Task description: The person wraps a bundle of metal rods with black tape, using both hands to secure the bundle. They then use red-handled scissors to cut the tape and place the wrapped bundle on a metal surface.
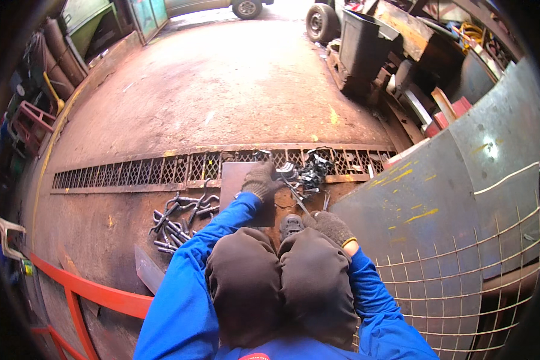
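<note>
My left hand (261, 182), in a dark knitted glove, is closed above a flat brown metal plate (233, 177); its fingers are curled, and what they hold is hidden. Close to my right knee, my right hand (332, 228), gloved too, grips a long thin metal tool (299, 197), whose kind I cannot make out. Its tip points toward the left hand and a pile of shiny dark bent metal pieces (315, 170). To the left of the plate lie several bent dark metal rods (175, 229) in a loose heap. One dark shoe (291, 224) shows between the hands.
A rusty floor grating (120, 177) runs across in front. Grey sheet metal (426, 204) and a wire mesh panel (456, 276) stand on the right, a red metal frame (102, 292) at lower left. A black bin (366, 51) and scrap line the far right.
</note>
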A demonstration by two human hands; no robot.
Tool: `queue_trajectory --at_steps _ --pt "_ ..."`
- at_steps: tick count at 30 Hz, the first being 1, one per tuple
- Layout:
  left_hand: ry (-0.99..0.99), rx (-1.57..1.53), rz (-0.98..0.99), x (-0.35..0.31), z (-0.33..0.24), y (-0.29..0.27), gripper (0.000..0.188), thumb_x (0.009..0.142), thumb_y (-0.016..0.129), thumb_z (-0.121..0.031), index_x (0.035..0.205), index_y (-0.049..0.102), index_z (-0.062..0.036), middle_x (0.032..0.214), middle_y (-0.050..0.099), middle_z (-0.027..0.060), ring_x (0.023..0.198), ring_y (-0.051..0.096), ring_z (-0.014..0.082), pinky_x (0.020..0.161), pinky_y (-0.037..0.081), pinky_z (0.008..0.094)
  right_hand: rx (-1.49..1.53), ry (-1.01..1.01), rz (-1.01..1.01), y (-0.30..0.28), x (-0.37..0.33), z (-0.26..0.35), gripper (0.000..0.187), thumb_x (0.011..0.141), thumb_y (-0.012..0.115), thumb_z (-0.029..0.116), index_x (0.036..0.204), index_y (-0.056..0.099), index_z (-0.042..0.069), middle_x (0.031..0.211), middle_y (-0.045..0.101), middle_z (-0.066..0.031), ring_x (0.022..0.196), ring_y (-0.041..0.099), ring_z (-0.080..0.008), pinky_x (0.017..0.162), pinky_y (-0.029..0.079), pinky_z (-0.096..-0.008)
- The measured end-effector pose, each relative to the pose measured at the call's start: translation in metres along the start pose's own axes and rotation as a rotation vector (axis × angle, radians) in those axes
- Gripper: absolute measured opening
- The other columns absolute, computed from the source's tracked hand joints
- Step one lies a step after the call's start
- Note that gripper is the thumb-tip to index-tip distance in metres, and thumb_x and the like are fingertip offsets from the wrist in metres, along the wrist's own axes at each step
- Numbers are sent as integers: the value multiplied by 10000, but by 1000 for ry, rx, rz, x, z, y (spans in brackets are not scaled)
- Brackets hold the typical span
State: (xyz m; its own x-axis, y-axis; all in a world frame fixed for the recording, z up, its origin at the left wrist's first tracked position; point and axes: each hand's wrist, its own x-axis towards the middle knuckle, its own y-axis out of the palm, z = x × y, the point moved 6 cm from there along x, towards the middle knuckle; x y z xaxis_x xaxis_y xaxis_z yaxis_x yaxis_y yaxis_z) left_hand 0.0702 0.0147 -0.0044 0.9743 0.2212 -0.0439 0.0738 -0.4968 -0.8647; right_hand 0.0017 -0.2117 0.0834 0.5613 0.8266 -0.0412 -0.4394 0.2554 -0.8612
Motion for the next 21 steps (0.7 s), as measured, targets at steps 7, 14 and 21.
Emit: queue_trajectory --at_steps 7,14,21 --pt "219 -354 -120 5 26 27 222 802 699 -234 1000 799 -218 1061 721 81 1043 672 317 919 541 427 -157 -102 312 20 55 23 371 976 488 412 1005 710 115 943 709 -211 923 699 -408 808 538 -513" --pt "9 -523 19 13 43 30 302 776 723 -261 1057 783 -169 961 741 141 968 703 322 854 548 415 -170 -151 357 -17 163 41 435 950 555 415 977 720 14 851 710 -215 802 702 -374 782 549 -464" --pt "-69 -477 -123 -2 22 6 371 753 740 -204 1099 685 -79 969 739 170 938 720 338 855 563 420 -257 -190 451 -56 264 -15 460 903 609 429 1010 738 1 929 717 -251 810 690 -338 769 530 -428"
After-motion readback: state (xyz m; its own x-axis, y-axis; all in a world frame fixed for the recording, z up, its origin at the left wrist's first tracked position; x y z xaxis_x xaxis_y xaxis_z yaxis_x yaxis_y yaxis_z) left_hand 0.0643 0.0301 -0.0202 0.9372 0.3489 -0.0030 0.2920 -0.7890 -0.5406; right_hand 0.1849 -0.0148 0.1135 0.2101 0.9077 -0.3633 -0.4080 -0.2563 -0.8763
